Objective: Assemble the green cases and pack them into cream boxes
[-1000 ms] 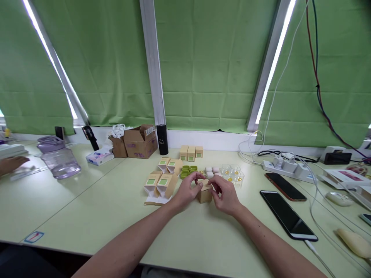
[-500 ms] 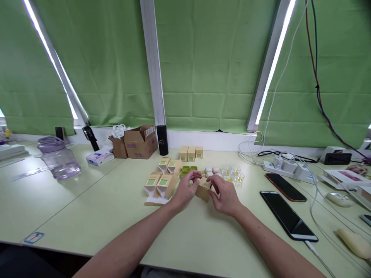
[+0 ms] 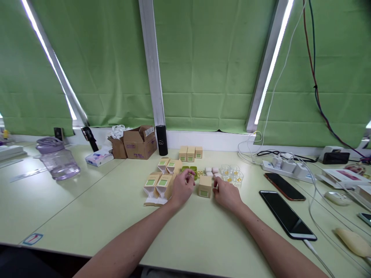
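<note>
A closed small kraft-paper box (image 3: 205, 187) with a green label on its front stands upright on the table between my hands. My left hand (image 3: 183, 187) is to its left, loosely bent with fingers apart and nothing visible in it, beside the green cups (image 3: 185, 168) it partly hides. At the box's right side is my right hand (image 3: 227, 195), its fingers bent but apart; whether a fingertip touches the box I cannot tell. Behind lie white-pink lumps (image 3: 208, 170) and clear cups (image 3: 229, 173) with yellow dots. Several unfolded kraft boxes (image 3: 162, 183) rest left of my left hand.
Three finished kraft boxes (image 3: 190, 154) stand in a row at the back. A black cylinder (image 3: 161, 140), a brown carton (image 3: 139, 144) and a purple bottle (image 3: 59, 160) are to the left. On the right are two phones (image 3: 285, 212), a power strip (image 3: 290, 170) and white cables.
Both hands have come off the kraft box and moved apart. The box now stands on the table, turned so that its green label faces me.
</note>
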Demonstrator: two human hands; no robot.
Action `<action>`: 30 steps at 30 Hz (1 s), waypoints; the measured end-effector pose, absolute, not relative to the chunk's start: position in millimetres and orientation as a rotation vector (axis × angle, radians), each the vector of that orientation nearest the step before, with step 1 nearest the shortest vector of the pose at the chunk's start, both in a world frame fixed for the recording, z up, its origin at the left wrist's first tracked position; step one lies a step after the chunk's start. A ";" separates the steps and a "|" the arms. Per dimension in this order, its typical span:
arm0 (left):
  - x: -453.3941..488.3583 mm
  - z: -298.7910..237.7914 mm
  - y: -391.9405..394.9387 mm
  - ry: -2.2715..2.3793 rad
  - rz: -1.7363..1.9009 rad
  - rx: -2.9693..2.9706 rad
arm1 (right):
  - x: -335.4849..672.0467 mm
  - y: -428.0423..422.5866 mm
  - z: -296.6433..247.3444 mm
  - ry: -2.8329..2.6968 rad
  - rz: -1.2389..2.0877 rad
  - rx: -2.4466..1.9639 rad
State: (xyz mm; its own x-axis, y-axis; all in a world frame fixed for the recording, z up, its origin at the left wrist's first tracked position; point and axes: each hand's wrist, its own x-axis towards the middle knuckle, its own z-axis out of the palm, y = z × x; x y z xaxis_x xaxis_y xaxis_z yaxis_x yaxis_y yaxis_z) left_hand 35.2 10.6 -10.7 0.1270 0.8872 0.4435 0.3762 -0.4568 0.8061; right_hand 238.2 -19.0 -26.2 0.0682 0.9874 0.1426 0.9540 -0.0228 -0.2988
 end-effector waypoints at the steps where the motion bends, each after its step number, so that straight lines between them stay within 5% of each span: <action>1: 35.2 -9.9 9.9 1.220 1.323 1.931 | 238.1 -19.1 -26.4 -1.974 0.144 -2.050; 7: 37.0 -0.8 -1.0 1.162 1.319 2.317 | 238.4 -18.8 -28.1 -2.018 0.116 -2.033; 20: 56.3 27.5 -3.9 0.926 0.653 2.729 | 240.3 -18.9 -30.8 -2.017 0.095 -2.023; 30: 74.3 97.0 68.9 1.102 0.430 2.861 | 239.5 -20.3 -28.0 -2.027 0.123 -2.032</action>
State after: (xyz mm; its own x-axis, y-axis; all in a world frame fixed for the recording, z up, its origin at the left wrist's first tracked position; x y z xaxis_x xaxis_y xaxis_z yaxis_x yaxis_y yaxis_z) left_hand 74.3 68.9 97.0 0.7082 0.6639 0.2403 0.6512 -0.7457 0.1409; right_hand 239.5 -20.3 -28.0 0.0182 0.9916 0.1280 0.9688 0.0142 -0.2473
